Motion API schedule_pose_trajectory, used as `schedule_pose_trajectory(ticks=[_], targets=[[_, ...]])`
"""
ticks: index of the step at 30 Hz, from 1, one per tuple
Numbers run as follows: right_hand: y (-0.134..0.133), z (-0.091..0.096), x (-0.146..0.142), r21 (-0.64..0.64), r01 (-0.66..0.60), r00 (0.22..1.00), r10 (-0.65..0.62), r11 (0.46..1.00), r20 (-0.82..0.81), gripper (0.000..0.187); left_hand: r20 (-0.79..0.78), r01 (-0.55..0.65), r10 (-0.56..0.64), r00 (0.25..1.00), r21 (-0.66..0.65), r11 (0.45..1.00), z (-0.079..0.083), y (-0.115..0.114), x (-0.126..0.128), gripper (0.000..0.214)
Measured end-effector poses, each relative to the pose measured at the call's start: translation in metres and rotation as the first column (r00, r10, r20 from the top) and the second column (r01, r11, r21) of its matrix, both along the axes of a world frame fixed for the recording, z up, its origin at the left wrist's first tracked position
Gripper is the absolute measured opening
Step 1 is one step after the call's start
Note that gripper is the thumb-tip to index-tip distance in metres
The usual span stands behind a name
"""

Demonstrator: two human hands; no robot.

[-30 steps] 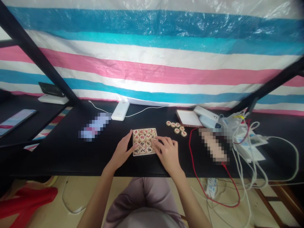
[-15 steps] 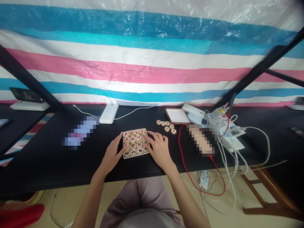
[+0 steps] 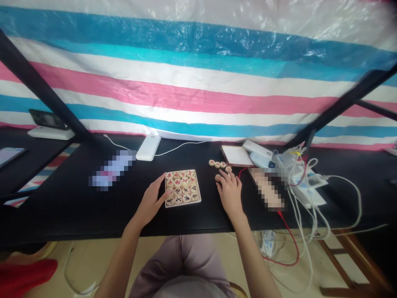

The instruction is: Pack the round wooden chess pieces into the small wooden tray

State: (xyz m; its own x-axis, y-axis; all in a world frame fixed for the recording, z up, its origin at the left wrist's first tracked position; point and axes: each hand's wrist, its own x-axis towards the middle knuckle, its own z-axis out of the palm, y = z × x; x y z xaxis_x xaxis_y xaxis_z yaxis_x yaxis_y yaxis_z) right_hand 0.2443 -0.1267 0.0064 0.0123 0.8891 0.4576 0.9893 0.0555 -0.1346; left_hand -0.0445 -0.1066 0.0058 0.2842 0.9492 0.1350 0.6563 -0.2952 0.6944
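A shallow white box [image 3: 183,204] lies on the black table, filled with rows of round Chinese chess pieces [image 3: 178,182] with red and black characters. My left hand [image 3: 151,201] grips its left edge, with the thumb over a piece at the side and the fingers along the outer wall. To the right of the box, my right hand [image 3: 231,191] reaches over the loose chess pieces [image 3: 217,164], fingers apart and pointing forward. One loose piece shows by its index finger; others may be hidden beneath the hand.
Behind the loose pieces lies an open box lid [image 3: 237,156], with white devices [image 3: 259,147] beside it. Tangled white cables [image 3: 305,198] and a red cable [image 3: 288,225] fill the right side. A white power bank [image 3: 148,147] sits at the back. A phone [image 3: 48,119] stands far left.
My right hand has left the box and moved right to the loose pieces. My left hand stays at the box's left edge. The whole view has shifted slightly.
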Motion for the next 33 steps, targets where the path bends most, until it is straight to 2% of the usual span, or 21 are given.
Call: schedule_pose_trajectory(ticks=[3, 6, 10, 12, 14, 16, 17, 19, 22, 25, 27, 30, 33], targets=[[-0.011, 0.003, -0.008, -0.014, -0.089, 0.993, 0.088, 0.996, -0.078, 0.021, 0.021, 0.001, -0.001, 1.0, -0.01, 1.0, 0.002, -0.002, 0.0, 0.056], [-0.017, 0.008, -0.015, -0.037, -0.158, 0.961, 0.145, 0.987, -0.234, 0.019, 0.033, 0.007, -0.007, 0.999, -0.008, 1.0, 0.003, -0.003, 0.0, 0.056], [-0.018, 0.022, -0.039, 0.049, -0.217, 0.877, 0.217, 0.975, -0.429, 0.013, 0.034, 0.012, -0.012, 0.999, 0.001, 1.0, 0.002, -0.003, 0.0, 0.057], [-0.015, 0.029, -0.058, 0.032, -0.358, 0.832, 0.335, 0.933, -0.442, 0.01, 0.037, 0.008, -0.008, 0.999, 0.009, 1.0, 0.001, -0.004, 0.0, 0.056], [-0.011, 0.033, -0.077, -0.02, -0.516, 0.786, 0.464, 0.857, -0.41, 0.009, 0.039, 0.01, -0.011, 0.999, 0.018, 1.0, 0.0, -0.004, 0.0, 0.056], [-0.007, 0.032, -0.092, -0.053, -0.595, 0.761, 0.54, 0.802, -0.36, 0.01, 0.04, 0.016, -0.017, 0.999, 0.03, 0.999, -0.001, -0.004, 0.0, 0.056], [-0.006, 0.031, -0.098, -0.058, -0.604, 0.763, 0.555, 0.795, -0.332, 0.011, 0.041, 0.017, -0.019, 0.999, 0.037, 0.999, -0.002, -0.004, -0.001, 0.056], [-0.006, 0.029, -0.104, -0.054, -0.583, 0.79, 0.551, 0.81, -0.269, 0.014, 0.045, 0.017, -0.019, 0.999, 0.049, 0.999, -0.003, -0.004, -0.001, 0.055], [-0.009, 0.027, -0.1, -0.037, -0.495, 0.861, 0.485, 0.868, -0.157, 0.016, 0.047, 0.013, -0.015, 0.999, 0.051, 0.999, -0.004, -0.004, -0.002, 0.055], [-0.006, 0.028, -0.08, 0.007, -0.33, 0.939, 0.329, 0.944, -0.102, 0.02, 0.038, 0.011, -0.013, 0.999, 0.046, 0.999, -0.004, -0.004, -0.002, 0.057], [0.006, 0.025, -0.059, 0.052, -0.182, 0.978, 0.186, 0.982, -0.09, 0.025, 0.022, 0.023, -0.024, 0.999, 0.038, 0.999, -0.002, -0.005, -0.002, 0.062], [0.034, 0.013, -0.027, 0.08, -0.046, 0.999, 0.048, 0.996, -0.015, 0.036, -0.014, 0.05, -0.049, 0.999, 0.032, 0.998, 0.0, -0.005, -0.003, 0.083], [0.055, 0.0, -0.006, 0.02, -0.081, 0.994, 0.08, 0.996, 0.074, 0.036, -0.046, 0.08, -0.079, 0.996, 0.02, 0.997, 0.0, -0.006, -0.004, 0.111]])
